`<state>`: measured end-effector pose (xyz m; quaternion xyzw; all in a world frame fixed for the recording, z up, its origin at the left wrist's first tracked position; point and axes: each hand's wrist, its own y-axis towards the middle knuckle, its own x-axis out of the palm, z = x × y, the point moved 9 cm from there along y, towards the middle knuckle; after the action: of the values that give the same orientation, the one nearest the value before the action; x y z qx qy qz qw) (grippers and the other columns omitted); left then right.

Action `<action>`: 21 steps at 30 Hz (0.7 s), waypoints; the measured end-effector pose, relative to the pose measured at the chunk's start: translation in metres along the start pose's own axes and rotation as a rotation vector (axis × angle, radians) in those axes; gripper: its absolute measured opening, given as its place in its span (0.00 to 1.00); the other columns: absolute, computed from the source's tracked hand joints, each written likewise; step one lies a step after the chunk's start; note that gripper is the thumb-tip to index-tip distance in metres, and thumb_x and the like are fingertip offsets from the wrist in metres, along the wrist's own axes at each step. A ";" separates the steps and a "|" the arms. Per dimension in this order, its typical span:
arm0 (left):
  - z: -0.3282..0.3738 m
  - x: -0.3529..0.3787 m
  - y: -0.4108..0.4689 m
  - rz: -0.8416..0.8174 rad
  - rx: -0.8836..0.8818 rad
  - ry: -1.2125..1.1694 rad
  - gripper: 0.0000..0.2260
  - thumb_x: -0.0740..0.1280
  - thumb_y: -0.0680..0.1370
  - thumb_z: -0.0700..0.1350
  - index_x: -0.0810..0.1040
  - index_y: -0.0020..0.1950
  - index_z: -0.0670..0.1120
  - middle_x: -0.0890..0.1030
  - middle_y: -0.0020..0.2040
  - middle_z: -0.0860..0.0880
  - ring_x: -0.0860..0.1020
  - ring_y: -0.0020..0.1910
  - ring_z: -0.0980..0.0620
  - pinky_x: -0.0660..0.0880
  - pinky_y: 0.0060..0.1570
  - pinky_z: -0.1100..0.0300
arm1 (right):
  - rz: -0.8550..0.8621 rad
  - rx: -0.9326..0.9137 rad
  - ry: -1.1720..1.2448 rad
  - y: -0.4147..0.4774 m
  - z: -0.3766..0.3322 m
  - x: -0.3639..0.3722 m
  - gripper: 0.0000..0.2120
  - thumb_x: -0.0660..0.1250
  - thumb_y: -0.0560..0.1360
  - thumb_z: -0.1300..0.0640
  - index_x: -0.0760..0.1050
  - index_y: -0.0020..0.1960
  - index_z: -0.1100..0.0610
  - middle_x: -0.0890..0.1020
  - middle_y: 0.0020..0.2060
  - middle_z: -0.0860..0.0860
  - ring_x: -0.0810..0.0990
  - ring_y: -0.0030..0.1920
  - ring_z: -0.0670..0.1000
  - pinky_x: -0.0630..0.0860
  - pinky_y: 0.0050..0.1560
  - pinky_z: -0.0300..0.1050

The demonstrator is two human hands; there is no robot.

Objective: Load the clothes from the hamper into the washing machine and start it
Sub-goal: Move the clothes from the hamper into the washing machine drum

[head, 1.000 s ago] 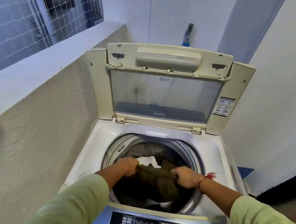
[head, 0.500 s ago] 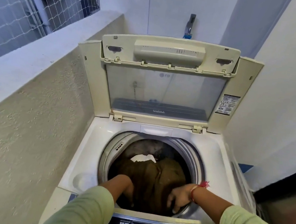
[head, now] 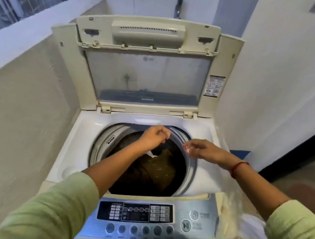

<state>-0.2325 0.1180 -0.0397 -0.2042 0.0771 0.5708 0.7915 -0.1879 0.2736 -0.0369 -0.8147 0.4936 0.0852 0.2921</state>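
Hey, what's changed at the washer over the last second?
The brown garment, gripped by both hands, was pushed down into the drum. The left hand and right hand then rose above the opening. The right has let go, fingers relaxed; the left's are too blurred to tell. The lid stayed up, and the white cloth still shows beside the garment.

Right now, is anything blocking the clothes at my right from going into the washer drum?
Nothing visible does. The lid stands open and the drum mouth is uncovered; only the left hand and right hand hover above it.
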 end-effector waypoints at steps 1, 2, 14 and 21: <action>0.030 0.007 -0.002 0.015 0.072 -0.061 0.07 0.63 0.79 0.40 0.77 0.43 0.48 0.79 0.46 0.44 0.77 0.44 0.50 0.75 0.53 0.55 | 0.045 -0.024 0.019 -0.016 -0.002 -0.015 0.11 0.63 0.77 0.61 0.76 0.59 0.55 0.79 0.52 0.52 0.78 0.51 0.48 0.74 0.49 0.32; 0.061 0.017 -0.004 0.016 0.142 -0.106 0.06 0.63 0.79 0.39 0.78 0.45 0.46 0.79 0.45 0.45 0.78 0.44 0.51 0.75 0.53 0.56 | 0.092 -0.038 0.056 -0.032 -0.002 -0.032 0.10 0.64 0.77 0.60 0.76 0.57 0.53 0.79 0.51 0.53 0.78 0.50 0.48 0.74 0.51 0.34; 0.171 0.310 -0.036 -0.512 0.337 0.045 0.03 0.67 0.76 0.43 0.80 0.44 0.49 0.81 0.37 0.49 0.78 0.38 0.59 0.76 0.46 0.58 | 0.672 0.075 0.419 -0.236 0.144 -0.146 0.05 0.69 0.73 0.52 0.79 0.46 0.51 0.83 0.36 0.46 0.79 0.37 0.41 0.75 0.42 0.40; 0.101 0.445 -0.060 -0.712 0.051 0.210 0.07 0.64 0.77 0.44 0.80 0.48 0.41 0.77 0.42 0.46 0.74 0.43 0.50 0.71 0.48 0.57 | 0.729 0.363 0.472 -0.297 0.265 -0.129 0.06 0.62 0.77 0.66 0.76 0.51 0.60 0.79 0.40 0.55 0.77 0.38 0.49 0.75 0.38 0.34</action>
<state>-0.0374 0.5321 -0.0919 -0.2561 0.0961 0.2337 0.9330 0.0413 0.6210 -0.0812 -0.5213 0.8073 -0.0930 0.2605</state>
